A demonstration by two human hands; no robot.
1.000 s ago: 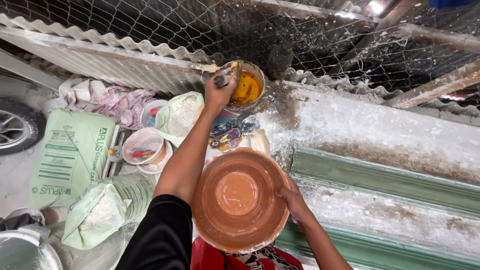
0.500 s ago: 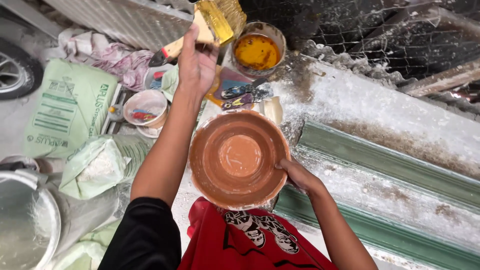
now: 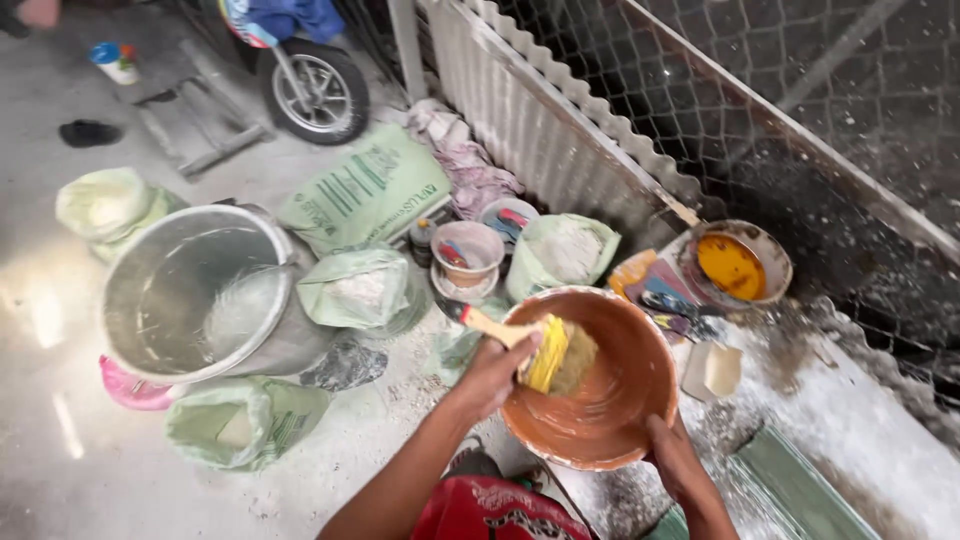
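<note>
A large dented grey metal tub stands well to the left of the fingers, with knotted pale green plastic sacks of white powder between it and them. The round terracotta-coloured clay bowl sits tilted directly under the fingers of both hands. The right hand grips its near rim, fingers curled together under the edge and thumb pressed on the lip. The left hand is clenched tight around the pale wooden handle of a wide paintbrush, whose yellow-stained bristles touch the bowl's inner wall just beyond the knuckles. Further out past the brush tip, a small round tin of yellow-orange paint rests by the wire mesh fence.
</note>
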